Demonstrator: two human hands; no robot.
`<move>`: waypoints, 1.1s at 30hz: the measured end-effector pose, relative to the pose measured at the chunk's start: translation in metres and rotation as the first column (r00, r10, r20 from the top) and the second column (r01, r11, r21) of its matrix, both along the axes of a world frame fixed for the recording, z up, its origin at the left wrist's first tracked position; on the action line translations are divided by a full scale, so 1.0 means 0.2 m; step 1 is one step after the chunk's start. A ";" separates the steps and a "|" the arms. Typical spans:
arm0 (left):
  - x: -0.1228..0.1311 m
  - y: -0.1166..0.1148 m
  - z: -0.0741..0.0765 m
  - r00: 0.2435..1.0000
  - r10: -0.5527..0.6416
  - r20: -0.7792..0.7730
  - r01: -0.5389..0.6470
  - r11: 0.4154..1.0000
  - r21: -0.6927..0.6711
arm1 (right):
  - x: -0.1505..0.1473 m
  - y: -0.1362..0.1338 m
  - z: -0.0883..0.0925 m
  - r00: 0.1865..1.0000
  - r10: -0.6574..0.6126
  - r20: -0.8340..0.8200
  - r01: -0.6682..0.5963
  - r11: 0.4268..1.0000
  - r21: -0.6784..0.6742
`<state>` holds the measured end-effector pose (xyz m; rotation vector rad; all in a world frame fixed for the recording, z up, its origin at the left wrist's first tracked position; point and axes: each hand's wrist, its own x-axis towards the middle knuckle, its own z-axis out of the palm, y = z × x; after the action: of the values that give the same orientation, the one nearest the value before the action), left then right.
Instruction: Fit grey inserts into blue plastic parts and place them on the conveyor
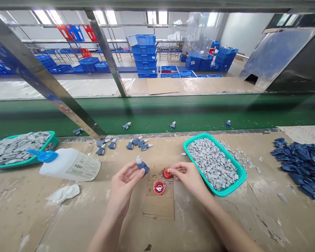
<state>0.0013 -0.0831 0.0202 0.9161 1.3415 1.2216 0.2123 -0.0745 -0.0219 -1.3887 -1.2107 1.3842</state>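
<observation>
My left hand [126, 180] is closed in a pinch around a dark blue plastic part [144, 167] with a pale grey tip pointing up. My right hand [187, 176] pinches a small light grey plastic piece [169, 170], mostly covered by the fingertips, right over a red cap [166, 175]. Nearer to me, a second red cap [159, 188] holds a shiny clear liquid. Both caps sit on a small cardboard piece [159, 208], wet and speckled around them. Just right of my right hand stands a teal basket [243, 175] full of small grey pieces.
At left lie a white bottle [70, 164] with a blue nozzle, a crumpled tissue [64, 193] and another teal basket [54, 141] of grey parts. Blue parts [301, 164] are heaped at right. Several joined blue-and-grey parts [130, 145] lie before a green conveyor belt [152, 112]. A metal post [68, 108] slants at left.
</observation>
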 end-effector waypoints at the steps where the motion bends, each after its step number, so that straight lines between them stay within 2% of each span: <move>1: 0.00 -0.03 -0.01 1.000 0.025 0.014 -0.025 1.000 -0.015 | 0.00 0.00 0.00 1.000 -0.001 0.025 0.001 1.000 -0.003; 5: 0.01 -0.12 -0.05 0.994 0.097 0.049 -0.095 0.995 -0.039 | 0.00 -0.02 0.02 0.993 -0.019 0.117 0.021 1.000 -0.010; 10: 0.04 -0.16 -0.06 0.993 0.095 0.072 -0.091 0.994 -0.053 | -0.01 -0.03 0.02 0.988 -0.017 0.151 0.016 1.000 0.011; 16: 0.11 -0.16 -0.09 0.990 0.085 0.108 -0.081 0.996 -0.041 | 0.00 -0.02 0.02 1.000 0.010 0.012 -0.010 0.999 -0.046; 20: 0.17 -0.15 -0.11 0.989 0.050 0.140 -0.045 0.998 -0.041 | 0.00 -0.04 0.10 0.989 -0.008 -0.147 -0.005 0.996 -0.087; 24: 0.21 -0.15 -0.10 0.985 0.006 0.175 -0.003 1.000 -0.020 | -0.02 -0.09 0.19 0.973 0.005 -0.232 -0.022 0.997 -0.074; 28: 0.23 -0.15 -0.09 0.983 -0.002 0.182 0.004 1.000 -0.007 | -0.04 -0.10 0.20 0.971 0.033 -0.236 -0.048 0.997 -0.058; 33: 0.24 -0.15 -0.08 0.991 -0.027 0.127 0.028 1.000 -0.006 | -0.03 -0.11 0.19 0.981 0.127 -0.147 -0.139 0.988 -0.070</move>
<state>0.0486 -0.1138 0.0033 0.8343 1.2278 1.2316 0.2068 -0.0959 0.0159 -1.2576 -1.1833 1.6122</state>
